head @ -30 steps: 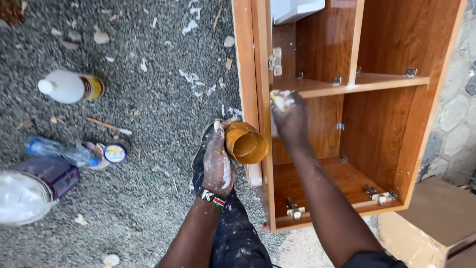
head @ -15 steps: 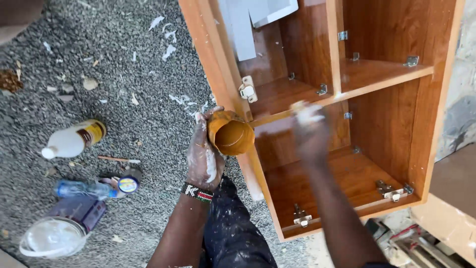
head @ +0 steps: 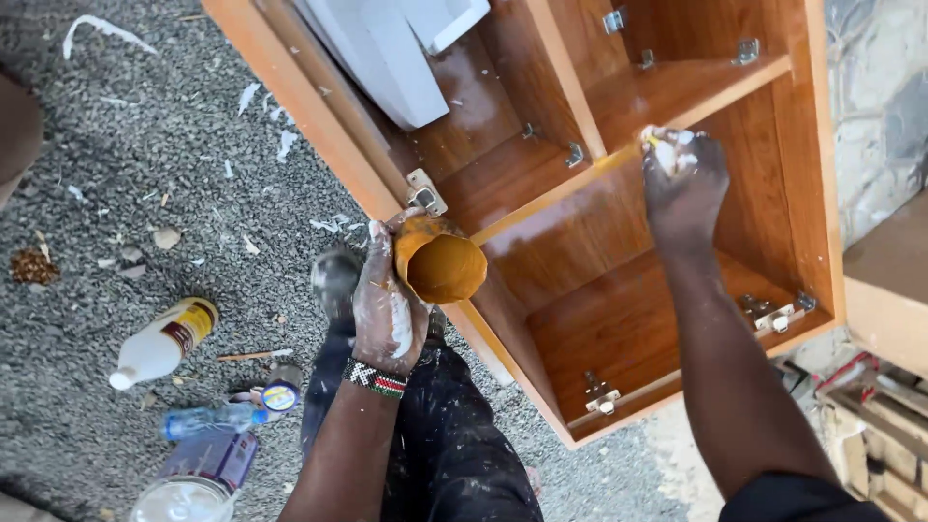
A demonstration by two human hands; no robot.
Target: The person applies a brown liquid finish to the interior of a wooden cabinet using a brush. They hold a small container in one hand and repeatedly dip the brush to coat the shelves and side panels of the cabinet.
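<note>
My left hand (head: 385,300), smeared with white paste, grips a small orange-stained cup (head: 440,263) at the front edge of an open wooden cabinet (head: 619,319). The cup tilts with its mouth facing the camera. My right hand (head: 682,172) is closed around a small pale object, hard to make out, and presses it against the front edge of the cabinet's shelf (head: 619,126). A beaded band circles my left wrist.
On the gravel at the left lie a white bottle (head: 164,340), a clear water bottle (head: 215,420), a small round tin (head: 280,394) and a jar (head: 198,478). A white panel (head: 387,53) rests in the cabinet's upper compartment. Metal brackets (head: 599,394) line the inside. Cardboard boxes (head: 889,280) stand at the right.
My right hand has slid along the shelf's front edge toward the cabinet's right side. The left hand keeps the cup by the cabinet's front edge. The camera has shifted.
</note>
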